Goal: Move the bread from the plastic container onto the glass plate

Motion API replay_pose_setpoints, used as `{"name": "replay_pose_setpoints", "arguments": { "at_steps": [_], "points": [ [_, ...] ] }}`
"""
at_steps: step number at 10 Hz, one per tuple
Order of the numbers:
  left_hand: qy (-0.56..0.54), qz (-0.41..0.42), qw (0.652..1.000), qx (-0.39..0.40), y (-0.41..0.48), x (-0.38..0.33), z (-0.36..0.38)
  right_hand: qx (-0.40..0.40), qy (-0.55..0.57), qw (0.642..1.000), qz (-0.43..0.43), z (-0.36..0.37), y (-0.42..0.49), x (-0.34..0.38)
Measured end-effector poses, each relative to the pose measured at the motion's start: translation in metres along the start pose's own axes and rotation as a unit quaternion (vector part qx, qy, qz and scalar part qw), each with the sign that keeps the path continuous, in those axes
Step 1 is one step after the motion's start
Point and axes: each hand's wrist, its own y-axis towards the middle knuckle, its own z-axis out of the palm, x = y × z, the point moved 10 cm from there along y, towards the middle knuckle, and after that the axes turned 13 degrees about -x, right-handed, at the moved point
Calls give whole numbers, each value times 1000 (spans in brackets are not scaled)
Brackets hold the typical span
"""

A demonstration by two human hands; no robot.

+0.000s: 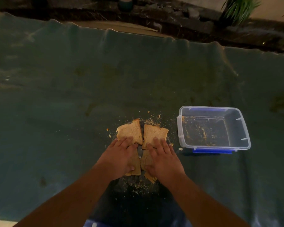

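Several slices of toasted bread (131, 131) lie on a clear glass plate (136, 184) in the middle of the table. My left hand (120, 157) lies flat on the slices on the left side, fingers spread. My right hand (162, 158) lies flat on the slices on the right side. Neither hand grips a slice; both press down on the bread. The clear plastic container (246, 136) with blue clips stands to the right of the plate and holds only crumbs. The near slices are partly hidden under my hands.
A dark green cloth (72, 95) covers the table. Crumbs (156, 117) lie scattered around the plate. Beyond the far edge are dark rocks (170, 17), a teal pot (125, 3) and a green plant (239, 9).
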Motion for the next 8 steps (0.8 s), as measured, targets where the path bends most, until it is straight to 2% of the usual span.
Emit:
{"name": "replay_pose_setpoints", "arguments": {
  "at_steps": [6, 7, 8],
  "points": [
    [-9, 2, 1000, 0, -3, 1, 2, 7, -8, 1000, 1, -1, 0, 1],
    [-7, 0, 1000, -8, -3, 3, 0, -3, 0, 1000, 10, -3, 0, 0],
    [5, -27, 998, -47, -2, 1, -8, -40, 33, 997, 54, -14, 2, -1]
  ]
}}
